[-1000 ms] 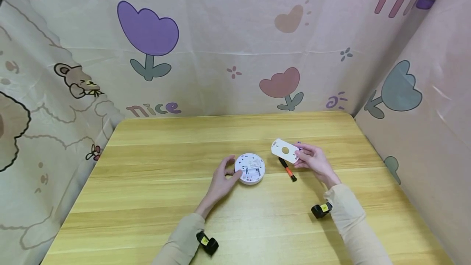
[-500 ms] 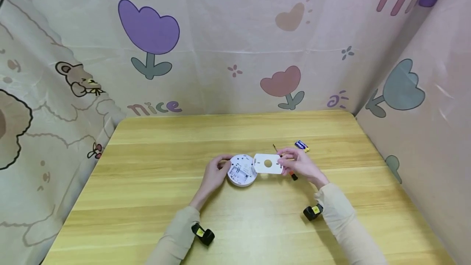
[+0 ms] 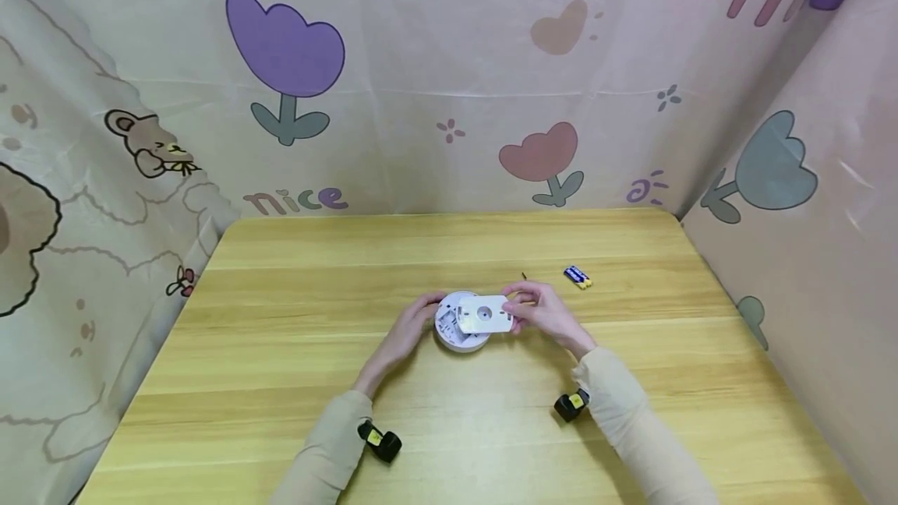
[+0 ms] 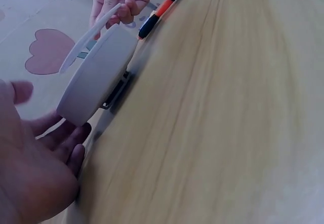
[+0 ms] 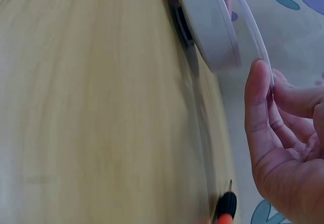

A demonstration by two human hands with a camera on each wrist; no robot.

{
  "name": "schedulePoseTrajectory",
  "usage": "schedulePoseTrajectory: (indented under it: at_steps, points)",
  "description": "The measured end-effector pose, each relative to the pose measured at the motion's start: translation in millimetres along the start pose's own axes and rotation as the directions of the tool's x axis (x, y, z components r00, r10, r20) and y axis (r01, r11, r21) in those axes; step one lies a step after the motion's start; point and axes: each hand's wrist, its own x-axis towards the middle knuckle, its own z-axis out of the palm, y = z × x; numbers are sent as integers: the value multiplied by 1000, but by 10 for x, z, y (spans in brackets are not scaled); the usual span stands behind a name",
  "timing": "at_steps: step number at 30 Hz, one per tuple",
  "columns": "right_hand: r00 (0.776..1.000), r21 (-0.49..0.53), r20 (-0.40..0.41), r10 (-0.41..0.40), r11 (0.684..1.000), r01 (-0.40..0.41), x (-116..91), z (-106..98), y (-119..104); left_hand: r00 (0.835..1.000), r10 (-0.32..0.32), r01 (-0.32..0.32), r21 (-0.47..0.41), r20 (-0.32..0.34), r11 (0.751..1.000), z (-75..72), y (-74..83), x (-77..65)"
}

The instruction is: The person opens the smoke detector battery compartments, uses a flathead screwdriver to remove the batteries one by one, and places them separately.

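A round white smoke detector [image 3: 459,345], its open battery side up, lies in the middle of the table. My left hand [image 3: 407,331] is at its left edge; in the left wrist view the fingers [image 4: 61,133] touch the rim from below while the thumb stands clear. Between thumb and fingers, my right hand [image 3: 550,314] pinches one end of a white mounting plate [image 3: 484,316] with a round centre hole. This plate hovers over the right part of the detector, tilted, and a gap shows between them in the right wrist view. It hides part of the battery compartment.
Blue and yellow batteries [image 3: 578,277] lie beyond the right hand. A black and orange screwdriver [image 4: 159,13] is on the table by that hand, which hides most of it from the head view. Patterned cloth [image 3: 407,37] hangs behind and at the sides of the wooden table.
The right hand has brought the plate leftward from beside the detector to over it. The detector has shifted slightly left, and the left thumb has come off its top. The batteries have come into view.
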Motion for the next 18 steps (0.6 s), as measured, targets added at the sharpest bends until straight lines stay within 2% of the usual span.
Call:
schedulePoseTrajectory:
  at_steps: [2,4,8,10,18]
  points:
    - [1000,-2,0,7,1000,-7,20,36,-18,998,-8,7,3,59,1000,-22,4,-12]
    - [1000,-3,-1,11,1000,-11,36,63,-29,995,-21,16,48,100,999,-37,6,-28]
    - [1000,-22,-5,11,1000,-11,61,105,-49,990,-27,3,174,137,985,-32,2,-57]
    - [1000,-33,-8,11,999,-11,77,124,-50,989,-9,-21,204,145,979,-14,-4,-63]
    - [1000,-77,-4,0,997,-1,118,194,-63,989,58,-78,149,137,986,20,-59,-66]
